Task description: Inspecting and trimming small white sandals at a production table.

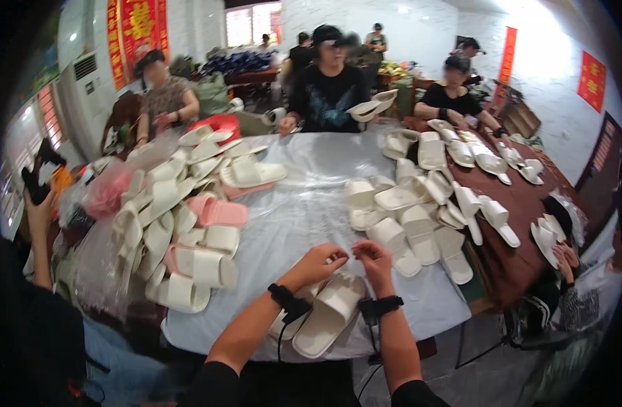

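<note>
Head view looks down on a long bench covered with a clear plastic sheet, and the wearer's two forearms come up from the lower edge. The left hand and the right hand meet just above a pair of cream slippers lying side by side at the near edge of the bench, toes pointing toward the wearer's left. Both hands are curled with fingertips pinched together, nearly touching each other; something small seems to be held between them, but I cannot tell what it is. The slippers sit directly under the wrists, touching neither palm as far as I can see. Each wrist wears a black band with a thin cable hanging from it.

To the left, a heap of cream slippers spreads over the sheet, with a pink slipper among them. To the right, another cluster of cream slippers lies near the hands, and more run along a dark red cloth farther off. Across the bench a person in black holds up a slipper, and other people sit at either side. Red banners hang on the white wall behind.
</note>
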The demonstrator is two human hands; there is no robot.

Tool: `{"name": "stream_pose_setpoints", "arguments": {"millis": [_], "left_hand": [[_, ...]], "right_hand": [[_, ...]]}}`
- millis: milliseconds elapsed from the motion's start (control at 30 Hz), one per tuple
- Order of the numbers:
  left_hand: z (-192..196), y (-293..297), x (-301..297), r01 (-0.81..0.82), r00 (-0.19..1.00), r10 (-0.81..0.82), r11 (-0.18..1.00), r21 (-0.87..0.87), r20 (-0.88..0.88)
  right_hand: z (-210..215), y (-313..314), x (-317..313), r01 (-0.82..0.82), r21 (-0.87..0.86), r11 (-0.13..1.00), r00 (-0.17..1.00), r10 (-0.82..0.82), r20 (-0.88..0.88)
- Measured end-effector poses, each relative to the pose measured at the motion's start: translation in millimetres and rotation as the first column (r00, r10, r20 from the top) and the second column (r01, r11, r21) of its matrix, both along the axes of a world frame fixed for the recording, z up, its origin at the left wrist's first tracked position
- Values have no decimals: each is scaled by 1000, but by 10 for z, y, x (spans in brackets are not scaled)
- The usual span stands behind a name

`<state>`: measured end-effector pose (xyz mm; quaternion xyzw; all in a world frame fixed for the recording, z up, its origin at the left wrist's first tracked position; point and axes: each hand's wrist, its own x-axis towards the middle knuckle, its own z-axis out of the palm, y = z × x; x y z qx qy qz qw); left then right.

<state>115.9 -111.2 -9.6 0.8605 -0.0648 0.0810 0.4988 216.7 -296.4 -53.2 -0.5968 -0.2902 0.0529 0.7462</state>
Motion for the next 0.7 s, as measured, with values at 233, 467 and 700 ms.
{"name": "stream_pose_setpoints", "arguments": {"millis": [233, 467, 700], "left_hand": [[-142, 63, -14, -119, 983, 40, 882, -456, -179], [-198, 85, 22, -196, 976, 106, 813, -549, -191], [-193, 75, 3, -225, 974, 197, 854, -469, -109]], "right_hand": [[-29, 55, -3, 3, -100, 995, 997, -10, -74], [109, -26, -35, -45, -9, 999, 990, 43, -135], [124, -68, -1, -196, 278, 940, 884, 292, -364]]}}
